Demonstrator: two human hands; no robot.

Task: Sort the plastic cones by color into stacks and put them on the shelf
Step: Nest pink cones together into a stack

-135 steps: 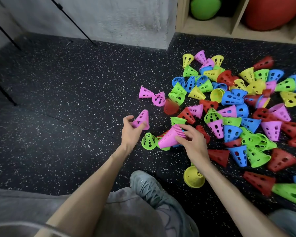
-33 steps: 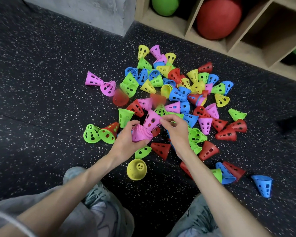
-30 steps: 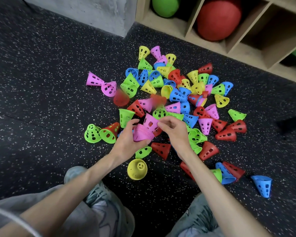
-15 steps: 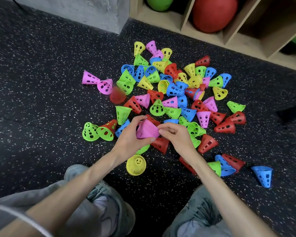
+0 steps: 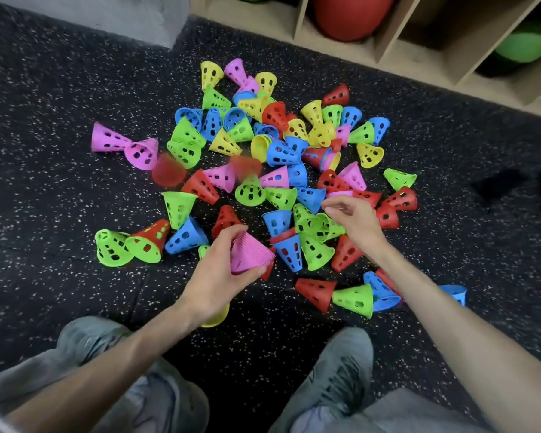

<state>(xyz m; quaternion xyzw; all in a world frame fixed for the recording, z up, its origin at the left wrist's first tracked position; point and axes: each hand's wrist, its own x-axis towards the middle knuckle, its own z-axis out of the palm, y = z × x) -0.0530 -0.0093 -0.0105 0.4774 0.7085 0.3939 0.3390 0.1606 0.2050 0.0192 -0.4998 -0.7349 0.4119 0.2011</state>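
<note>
My left hand (image 5: 214,276) grips the pink cone stack (image 5: 250,253), nested, ribbed rims, tilted. My right hand (image 5: 353,215), fingers loosely curled, empty, hovers right of it over the loose cones (image 5: 281,151).

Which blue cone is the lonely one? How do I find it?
Start at the big heap of colored cones on the dark speckled floor, then follow the person's right forearm toward the body. A single blue cone peeks out just beyond the arm's outer side. No other cone touches it.
</note>
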